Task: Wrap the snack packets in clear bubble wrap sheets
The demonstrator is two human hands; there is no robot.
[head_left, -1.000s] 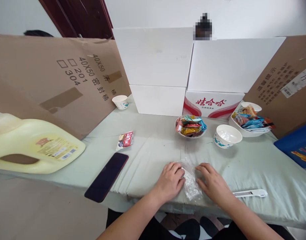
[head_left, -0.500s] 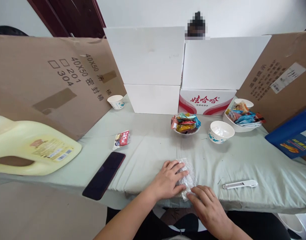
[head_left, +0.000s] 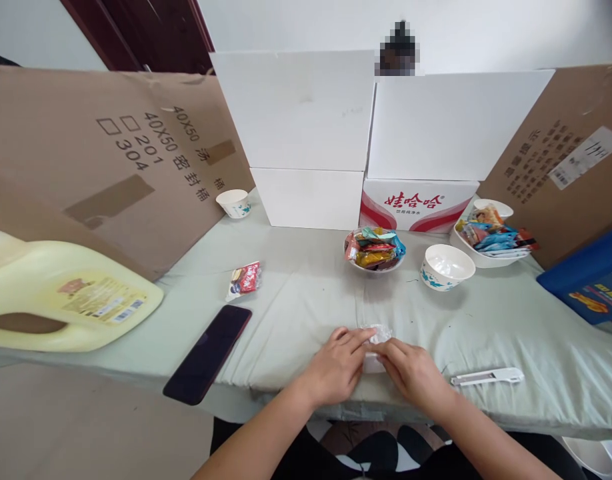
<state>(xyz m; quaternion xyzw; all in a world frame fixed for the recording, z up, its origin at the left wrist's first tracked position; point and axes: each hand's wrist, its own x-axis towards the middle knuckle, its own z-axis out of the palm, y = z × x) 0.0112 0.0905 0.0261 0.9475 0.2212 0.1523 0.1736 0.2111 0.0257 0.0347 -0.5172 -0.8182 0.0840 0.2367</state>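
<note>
- Hands meet at the near edge of the table [head_left: 486, 333]: the left hand [head_left: 336, 367] and right hand [head_left: 411, 373] lie flat, fingertips pressed down together on a small clear plastic bag [head_left: 377, 335], mostly hidden beneath them, only its crinkled far end showing.
- Just right of the bag lies a white box cutter [head_left: 487, 378]; well left of it, a dark phone [head_left: 209, 353] juts over the table edge.
- Beyond the bag stand a bowl of wrapped snacks [head_left: 375, 249] and an empty paper bowl [head_left: 447, 265]; farther right, a second snack bowl [head_left: 491, 237].
- Left of the bag: a red snack packet [head_left: 245, 279], a yellow jug [head_left: 61, 297] on its side, a paper cup [head_left: 234, 203].
- Writing: the cardboard sheet [head_left: 101, 153] reads "40X50", "201", "304"; the red-and-white carton [head_left: 419, 205] behind the bowls bears red Chinese characters.
- Open cloth lies between bag and bowls.
</note>
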